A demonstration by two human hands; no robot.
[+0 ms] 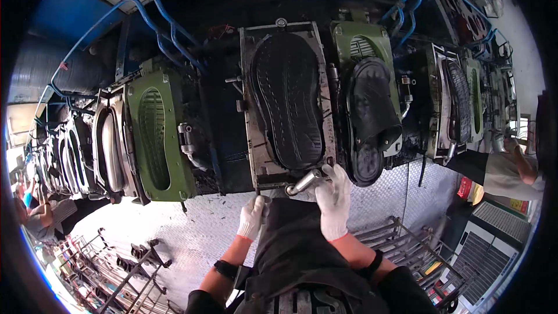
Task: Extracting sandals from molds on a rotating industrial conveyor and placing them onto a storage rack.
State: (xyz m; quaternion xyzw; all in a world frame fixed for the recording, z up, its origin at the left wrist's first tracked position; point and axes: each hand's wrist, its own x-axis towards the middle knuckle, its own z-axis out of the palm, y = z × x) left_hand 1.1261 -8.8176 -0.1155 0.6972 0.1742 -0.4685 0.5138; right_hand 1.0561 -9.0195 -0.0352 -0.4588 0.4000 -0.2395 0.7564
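Right hand (333,196) in white glove curled round metal handle (304,182) at lower right corner of open shoe-sole mould (287,102) — black sole (289,99) sits in it. Left hand (253,214) fisted just below mould's bottom edge, pinching black apron (290,244) — green mould (156,135) off left.

floor (203,227): pale patterned metal plate | on it: dark wire racks (125,267), left

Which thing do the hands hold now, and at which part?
The right hand touches the mould's metal handle at its outer end; the left hand holds nothing visible.
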